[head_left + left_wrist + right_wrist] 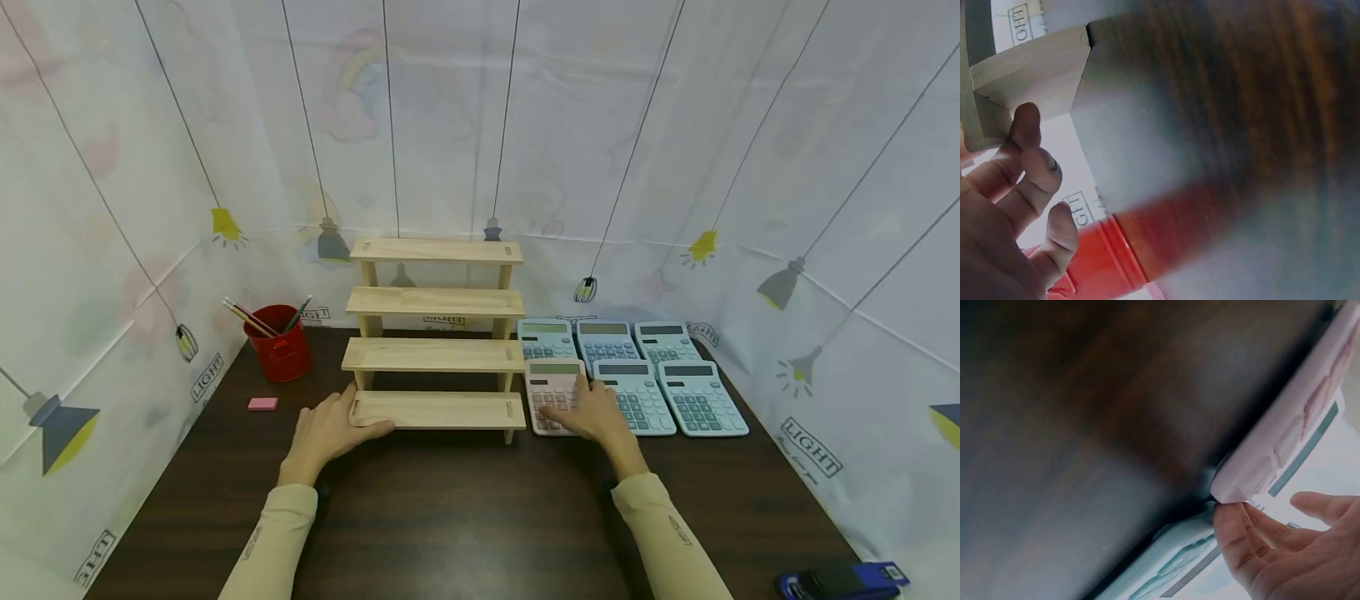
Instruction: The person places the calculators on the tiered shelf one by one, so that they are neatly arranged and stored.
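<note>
In the head view, my left hand [330, 429] grips the left end of the lowest step of a four-tier wooden stand [438, 410], thumb along the front edge. The left wrist view shows the other fingers [1042, 172] loosely bent beside the wood [1035, 75]. My right hand [592, 412] lies over a pink calculator [553, 372] standing right of the stand. Seen from the right wrist, fingertips [1225, 515] touch the end of the pink calculator [1272, 444], in the gap beside a light blue calculator [1166, 562]. The right thumb's contact is unclear.
More light blue calculators [701, 400] stand in two rows at the right. A red pencil cup [283, 354] and a pink eraser [262, 404] are left of the stand. A dark blue object [840, 581] lies at the near right corner. Printed cloth [585, 125] surrounds the dark table.
</note>
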{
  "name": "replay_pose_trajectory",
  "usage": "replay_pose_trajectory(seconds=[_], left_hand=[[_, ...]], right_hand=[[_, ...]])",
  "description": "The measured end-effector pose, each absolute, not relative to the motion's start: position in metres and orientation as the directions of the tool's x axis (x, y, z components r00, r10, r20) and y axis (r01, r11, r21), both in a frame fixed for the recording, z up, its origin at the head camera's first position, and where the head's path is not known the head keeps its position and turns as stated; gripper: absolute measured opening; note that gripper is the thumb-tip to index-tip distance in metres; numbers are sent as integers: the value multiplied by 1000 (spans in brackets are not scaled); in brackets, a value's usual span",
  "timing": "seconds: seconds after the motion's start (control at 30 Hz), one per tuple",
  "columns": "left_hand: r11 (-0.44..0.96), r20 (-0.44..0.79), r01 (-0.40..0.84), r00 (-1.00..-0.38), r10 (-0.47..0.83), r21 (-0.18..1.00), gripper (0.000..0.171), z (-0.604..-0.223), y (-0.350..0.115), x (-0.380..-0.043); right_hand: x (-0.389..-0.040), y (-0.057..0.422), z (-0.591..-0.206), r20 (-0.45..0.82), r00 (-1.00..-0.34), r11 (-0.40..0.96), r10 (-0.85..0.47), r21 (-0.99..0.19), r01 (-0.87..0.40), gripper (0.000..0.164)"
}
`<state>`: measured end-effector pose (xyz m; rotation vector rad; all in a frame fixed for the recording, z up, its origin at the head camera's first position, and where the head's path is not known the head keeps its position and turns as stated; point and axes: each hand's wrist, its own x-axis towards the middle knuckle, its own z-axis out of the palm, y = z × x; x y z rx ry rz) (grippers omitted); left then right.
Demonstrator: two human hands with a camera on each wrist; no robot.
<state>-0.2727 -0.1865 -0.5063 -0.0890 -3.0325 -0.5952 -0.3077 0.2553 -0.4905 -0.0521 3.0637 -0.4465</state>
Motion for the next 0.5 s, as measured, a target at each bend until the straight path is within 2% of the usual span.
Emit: replay_pose_trajectory(seconds=[0.5], left_hand=[[920,56,66,-997,48,386,120,-510,-195,-267]], right_hand=[[-327,242,-495,-148,-989,968,11,-248,48,137]])
